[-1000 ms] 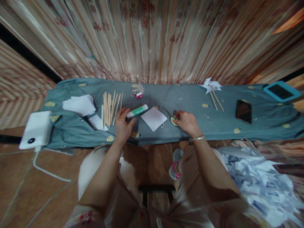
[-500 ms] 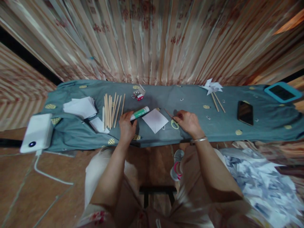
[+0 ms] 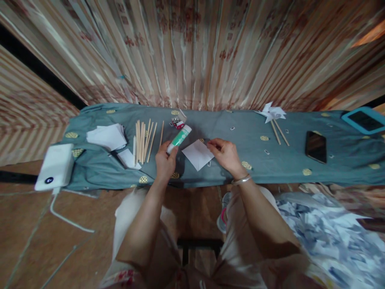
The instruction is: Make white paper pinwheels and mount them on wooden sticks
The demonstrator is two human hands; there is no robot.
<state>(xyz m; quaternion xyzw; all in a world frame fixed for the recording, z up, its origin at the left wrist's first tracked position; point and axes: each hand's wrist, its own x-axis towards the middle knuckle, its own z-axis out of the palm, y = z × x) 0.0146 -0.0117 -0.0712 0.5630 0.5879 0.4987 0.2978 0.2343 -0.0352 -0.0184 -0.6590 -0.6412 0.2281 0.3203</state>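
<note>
My left hand (image 3: 166,162) is closed round a glue stick (image 3: 179,138) with a green label, its white end tilted up to the right. Just right of it a white square of paper (image 3: 197,156) lies cornerwise on the cloth. At the paper's right corner, my right hand (image 3: 225,154) has its thumb and fingers drawn together; what they pinch, if anything, is too small to make out. The scissors are out of sight. Behind the glue stick stands a small open red-and-white box (image 3: 178,122) of metal bits.
Wooden sticks (image 3: 144,140) and a paper stack (image 3: 106,136) lie left on the blue-green cloth (image 3: 240,140). Paper pinwheels (image 3: 271,113) on sticks, a phone (image 3: 315,147) and a blue-framed tablet (image 3: 363,120) are right. A white power bank (image 3: 55,166) sits at the left edge.
The glue stick has been lifted and tilted in my left hand. My right hand has moved left from the scissors to the paper's corner. The scissors no longer show.
</note>
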